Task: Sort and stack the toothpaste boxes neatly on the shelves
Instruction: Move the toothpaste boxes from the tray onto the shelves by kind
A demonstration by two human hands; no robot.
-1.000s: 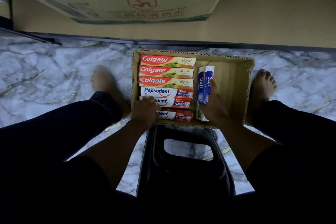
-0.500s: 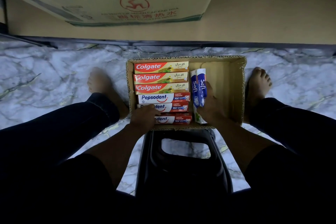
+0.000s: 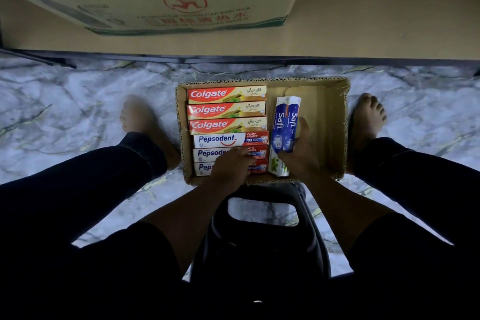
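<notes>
The shallow brown corrugated-cardboard tray [image 3: 335, 112] in front of you has matt walls and a rough, fluted cut rim. The red-and-gold Colgate cartons [image 3: 226, 94], white-and-red Pepsodent cartons [image 3: 220, 140] and blue-and-white Safi cartons [image 3: 281, 125] are smooth printed card with a slight gloss. Under your feet, the grey-white marble-patterned floor [image 3: 65, 112] looks smooth and polished. Your black moulded plastic stool [image 3: 259, 247] has a dull sheen. Your dark trousers [image 3: 91, 171] are matt cloth. The large brown shipping carton [image 3: 155, 2] is matt cardboard with stamped ink lettering.

Colgate boxes [image 3: 227, 109]: red and golden yellow, white lettering. Pepsodent boxes [image 3: 220, 140]: white, blue lettering, red ends. Safi boxes [image 3: 284, 122]: blue and white, green near ends. Tray [image 3: 327, 122]: plain brown cardboard. Floor [image 3: 65, 112]: grey-white marble veining. Stool [image 3: 259, 254]: black. Carton [image 3: 155, 0]: brown, red symbol, green stripe.
</notes>
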